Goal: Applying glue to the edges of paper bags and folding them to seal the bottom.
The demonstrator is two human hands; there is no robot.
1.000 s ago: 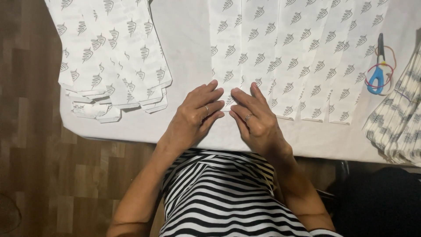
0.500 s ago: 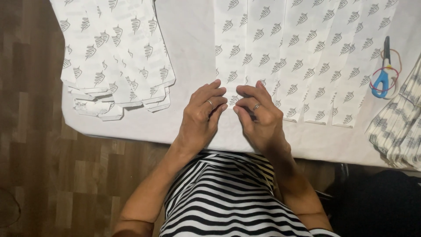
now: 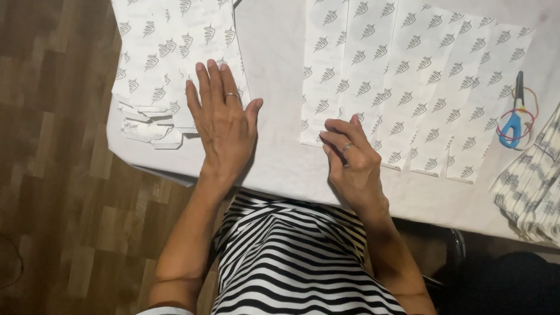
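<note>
Printed paper sheets (image 3: 408, 87) lie fanned at the table's (image 3: 274, 157) near edge; right hand (image 3: 353, 160) now pinches their lower-left corner. Left hand (image 3: 224, 119) has swung away, flat and spread on the paper stack (image 3: 169, 70) at the left edge, so the hands have parted.

Bench (image 3: 274, 52), white cover, fills upper frame. On it: stack of printed paper bags (image 3: 169, 64) upper left; overlapping printed sheets (image 3: 408, 87) centre-right; blue-handled scissors (image 3: 514, 114) with rubber bands at right; striped bundle (image 3: 534, 186) at right edge.
</note>
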